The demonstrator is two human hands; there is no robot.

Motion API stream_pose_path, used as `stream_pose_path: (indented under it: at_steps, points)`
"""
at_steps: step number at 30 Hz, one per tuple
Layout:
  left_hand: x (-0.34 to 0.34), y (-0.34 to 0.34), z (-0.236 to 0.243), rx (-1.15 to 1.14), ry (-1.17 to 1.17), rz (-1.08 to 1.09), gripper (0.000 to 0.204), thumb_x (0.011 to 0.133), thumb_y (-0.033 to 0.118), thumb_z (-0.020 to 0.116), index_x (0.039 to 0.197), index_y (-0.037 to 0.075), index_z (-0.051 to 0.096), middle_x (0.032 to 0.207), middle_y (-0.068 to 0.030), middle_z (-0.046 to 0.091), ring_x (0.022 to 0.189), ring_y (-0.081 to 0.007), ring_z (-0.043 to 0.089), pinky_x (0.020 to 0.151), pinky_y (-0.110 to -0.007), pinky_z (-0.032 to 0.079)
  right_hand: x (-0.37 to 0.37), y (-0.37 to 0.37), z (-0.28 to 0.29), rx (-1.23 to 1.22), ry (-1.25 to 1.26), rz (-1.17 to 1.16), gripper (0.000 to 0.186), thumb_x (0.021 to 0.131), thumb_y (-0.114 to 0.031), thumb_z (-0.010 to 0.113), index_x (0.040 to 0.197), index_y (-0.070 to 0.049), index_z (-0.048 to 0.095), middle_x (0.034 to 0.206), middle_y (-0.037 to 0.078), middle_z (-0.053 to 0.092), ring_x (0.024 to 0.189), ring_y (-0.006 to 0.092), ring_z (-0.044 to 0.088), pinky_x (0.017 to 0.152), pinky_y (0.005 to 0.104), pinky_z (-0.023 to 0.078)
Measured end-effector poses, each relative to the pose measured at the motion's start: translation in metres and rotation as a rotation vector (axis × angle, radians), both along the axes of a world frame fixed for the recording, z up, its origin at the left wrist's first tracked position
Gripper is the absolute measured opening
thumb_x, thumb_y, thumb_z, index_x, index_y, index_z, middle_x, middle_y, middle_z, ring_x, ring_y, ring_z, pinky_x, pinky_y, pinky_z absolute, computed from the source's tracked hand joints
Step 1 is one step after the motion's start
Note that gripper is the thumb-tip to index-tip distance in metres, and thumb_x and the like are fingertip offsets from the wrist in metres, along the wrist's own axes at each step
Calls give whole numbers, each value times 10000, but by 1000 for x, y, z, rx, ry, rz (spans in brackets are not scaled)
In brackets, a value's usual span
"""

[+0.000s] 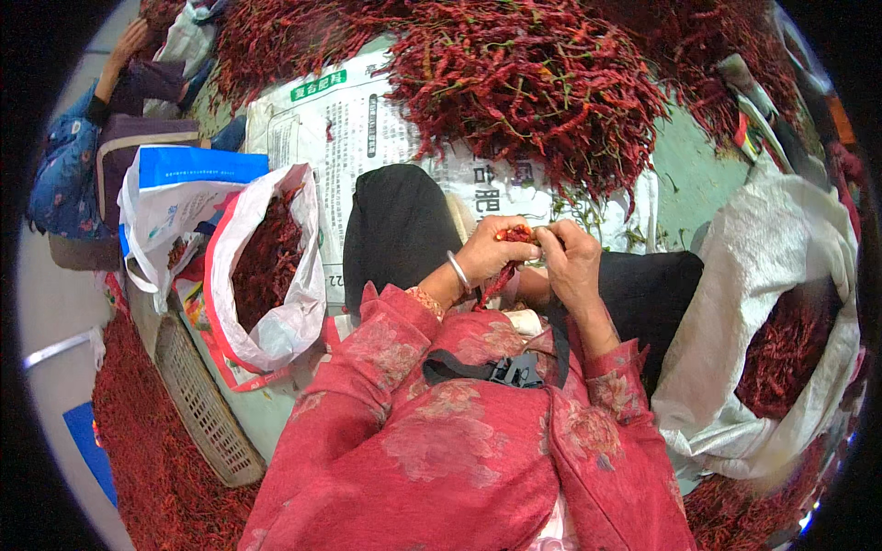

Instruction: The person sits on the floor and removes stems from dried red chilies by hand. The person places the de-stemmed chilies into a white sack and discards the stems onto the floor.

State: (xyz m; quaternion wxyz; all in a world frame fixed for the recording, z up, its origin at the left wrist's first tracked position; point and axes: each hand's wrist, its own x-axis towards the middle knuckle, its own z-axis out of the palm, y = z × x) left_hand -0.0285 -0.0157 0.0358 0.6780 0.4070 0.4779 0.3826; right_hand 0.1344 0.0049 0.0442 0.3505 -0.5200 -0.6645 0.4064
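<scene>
Above my lap, my left hand (491, 250) is closed round a few dried red chili peppers (516, 235). Their stem ends show at the top of the fist, and a long wrinkled pepper (497, 283) hangs below it. My right hand (571, 261) meets it from the right, thumb and forefinger pinched at the stem ends; the exact bit between those fingertips is too small to make out. Beyond my knees rises a large heap of red chili peppers (533, 92) with green stems, lying on flattened white printed sacks (344, 174).
Left of me stands an open white sack (308, 197) with dark red chilies inside, beside a blue-and-white bag (170, 197) and a plastic crate (197, 404). A large white woven sack (726, 321) holding chilies stands at right. Another person (69, 174) sits at far left.
</scene>
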Motion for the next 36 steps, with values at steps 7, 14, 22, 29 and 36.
stream_pose_path:
  at_steps: [7, 14, 22, 29, 36]
  points:
    - [-21, 6, 35, -20, -254, -13, 143, 732, 90, 697, 839, 17, 636, 764, -15, 618, 696, -87, 562, 630, -223, 450, 9, -1, -15, 159, -146, 107, 266, 893, -204, 480, 721, -8, 532, 696, 158, 554, 576, 219, 541, 523, 392, 412]
    - [-11, 14, 23, -186, -187, 152, 42, 745, 2, 646, 784, 9, 631, 656, -38, 599, 554, -110, 563, 513, -236, 443, 1, 23, 3, 56, 126, 266, 186, 831, -189, 615, 904, -18, 604, 813, 139, 587, 738, 298, 596, 640, 366, 458]
    - [10, 6, 21, 166, 252, -127, 81, 778, 13, 671, 847, 4, 630, 666, -8, 582, 523, -72, 519, 475, -207, 409, 8, 3, -26, -614, 622, -136, 247, 806, -193, 623, 665, -2, 554, 543, 21, 478, 472, 122, 450, 448, 284, 361]
    - [13, -10, 7, 459, 470, -176, 39, 797, 1, 579, 776, 27, 599, 649, 3, 572, 608, -74, 498, 545, -259, 408, 26, -8, 64, 647, 20, -71, 161, 751, -158, 564, 656, -43, 505, 692, 103, 459, 644, 301, 534, 543, 405, 444]
    - [59, 42, 127, -31, -169, 294, 103, 881, 76, 574, 980, 47, 573, 718, 14, 539, 566, -64, 463, 487, -167, 343, 47, -20, -39, -176, -144, -222, 135, 737, -140, 538, 774, -17, 577, 846, 220, 613, 820, 423, 598, 706, 497, 472]
